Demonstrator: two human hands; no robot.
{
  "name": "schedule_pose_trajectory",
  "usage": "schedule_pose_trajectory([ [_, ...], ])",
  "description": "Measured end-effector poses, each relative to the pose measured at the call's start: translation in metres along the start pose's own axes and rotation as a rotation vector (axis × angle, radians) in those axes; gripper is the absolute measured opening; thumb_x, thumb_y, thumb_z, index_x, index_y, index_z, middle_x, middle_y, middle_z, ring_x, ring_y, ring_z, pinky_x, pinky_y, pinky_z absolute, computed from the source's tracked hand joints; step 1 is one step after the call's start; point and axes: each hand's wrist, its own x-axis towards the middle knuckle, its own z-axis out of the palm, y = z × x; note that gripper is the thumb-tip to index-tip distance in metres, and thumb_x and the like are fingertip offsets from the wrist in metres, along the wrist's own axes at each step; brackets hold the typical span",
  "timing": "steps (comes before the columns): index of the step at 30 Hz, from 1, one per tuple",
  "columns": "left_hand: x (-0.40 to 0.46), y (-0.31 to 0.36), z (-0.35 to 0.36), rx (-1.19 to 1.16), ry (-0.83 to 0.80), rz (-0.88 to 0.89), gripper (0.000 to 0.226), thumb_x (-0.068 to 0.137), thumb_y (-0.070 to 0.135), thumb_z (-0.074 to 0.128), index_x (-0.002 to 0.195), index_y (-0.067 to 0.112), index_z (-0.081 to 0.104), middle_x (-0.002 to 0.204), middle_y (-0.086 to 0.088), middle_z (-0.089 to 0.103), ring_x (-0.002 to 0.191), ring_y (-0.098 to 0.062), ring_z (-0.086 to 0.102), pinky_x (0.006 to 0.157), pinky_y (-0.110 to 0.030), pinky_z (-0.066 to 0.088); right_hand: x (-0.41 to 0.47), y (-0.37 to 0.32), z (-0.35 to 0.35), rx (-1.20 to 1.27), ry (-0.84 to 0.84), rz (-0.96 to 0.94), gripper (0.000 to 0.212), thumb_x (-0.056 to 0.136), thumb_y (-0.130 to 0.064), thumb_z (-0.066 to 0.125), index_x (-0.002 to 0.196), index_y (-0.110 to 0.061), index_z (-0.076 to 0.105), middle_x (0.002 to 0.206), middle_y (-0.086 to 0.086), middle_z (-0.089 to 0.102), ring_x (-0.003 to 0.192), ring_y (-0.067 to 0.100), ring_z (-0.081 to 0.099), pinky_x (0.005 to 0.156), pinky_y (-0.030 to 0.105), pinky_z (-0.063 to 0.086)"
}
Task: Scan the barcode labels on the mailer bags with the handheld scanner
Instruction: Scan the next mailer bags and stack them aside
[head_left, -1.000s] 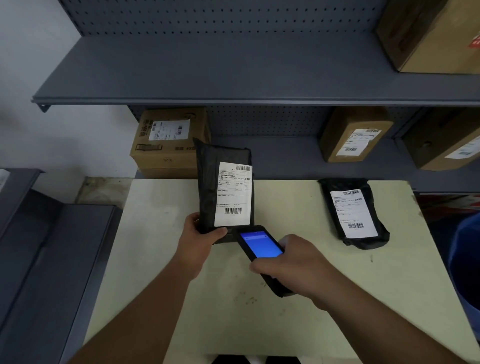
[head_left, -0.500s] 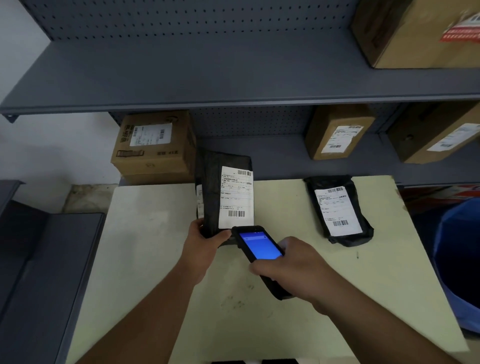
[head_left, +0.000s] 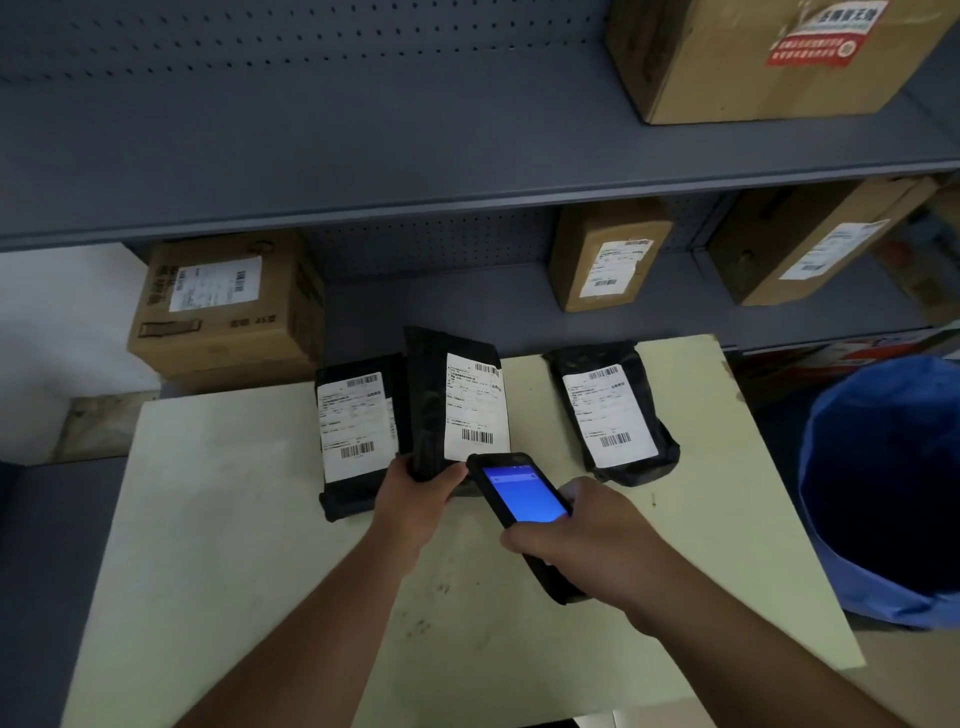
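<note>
A third black mailer bag (head_left: 358, 436) has come into sight since a moment ago: it lies flat on the pale surface (head_left: 218, 519) just left of the left hand (head_left: 415, 493), label up, partly tucked behind the bag being held. Half a second back only its edge peeked out; either the head has tipped down or the held bag has shifted right, I cannot say which.

The left hand's fingers are still closed round the bottom edge of the upright mailer bag (head_left: 457, 405), holding it with its white label (head_left: 475, 408) facing the person. The right hand (head_left: 587, 540) keeps its fingers wrapped round the handheld scanner (head_left: 519, 499), blue screen lit, its top end almost touching the bag right below the lower barcode. The scanner has barely moved relative to the bag.

Another mailer bag (head_left: 610, 410) lies beyond the right hand's fingers, well apart from them, label up.

My guess is the scan of the held bag is under way or just done, and two flat bags remain possible next targets; which are already scanned, the scene doesn't tell.
</note>
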Motion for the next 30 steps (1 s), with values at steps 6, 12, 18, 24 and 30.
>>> schedule_pose_trajectory([
  [6,-0.002,0.002,0.035,0.043,0.017,-0.051,0.046,0.065,0.05,0.089,0.101,0.028,0.072,0.095,-0.004,0.081,0.09,-0.025,0.081,0.089,-0.053,0.066,0.005,0.011,-0.019,0.057,0.029,-0.006,0.047,0.067,-0.039,0.085,0.102,-0.017,0.064,0.084,0.0,0.067,0.065,0.015,0.061,0.061,0.03,0.051],
  [12,0.01,-0.014,0.062,0.029,0.033,-0.04,0.08,0.051,0.05,0.097,0.12,0.036,0.058,0.116,0.002,0.074,0.104,-0.024,0.078,0.092,-0.049,0.064,0.009,0.028,-0.041,0.069,0.048,0.011,0.046,0.07,-0.039,0.086,0.102,-0.016,0.064,0.084,-0.001,0.066,0.063,0.014,0.059,0.054,0.025,0.048],
  [18,0.037,-0.034,0.084,0.117,-0.029,-0.06,0.07,0.061,0.055,0.09,0.126,0.046,0.064,0.115,0.011,0.079,0.106,-0.02,0.078,0.094,-0.048,0.064,0.013,0.046,-0.061,0.096,0.061,0.045,0.046,0.07,-0.04,0.086,0.102,-0.015,0.064,0.084,-0.001,0.067,0.061,0.013,0.059,0.053,0.024,0.049],
  [24,0.017,-0.004,0.111,0.207,-0.041,-0.042,0.059,0.067,0.056,0.076,0.123,0.038,0.07,0.112,0.012,0.079,0.105,-0.019,0.077,0.098,-0.046,0.062,0.017,0.062,-0.075,0.13,0.079,0.074,0.045,0.071,-0.039,0.086,0.103,-0.016,0.065,0.086,-0.001,0.068,0.063,0.014,0.06,0.054,0.025,0.05],
  [30,0.002,0.022,0.129,0.295,-0.046,-0.004,0.042,0.082,0.04,0.073,0.124,0.031,0.07,0.114,0.007,0.077,0.105,-0.023,0.074,0.1,-0.045,0.059,0.017,0.071,-0.086,0.185,0.083,0.086,0.049,0.067,-0.04,0.085,0.104,-0.015,0.064,0.082,0.0,0.065,0.061,0.016,0.057,0.055,0.028,0.05],
])
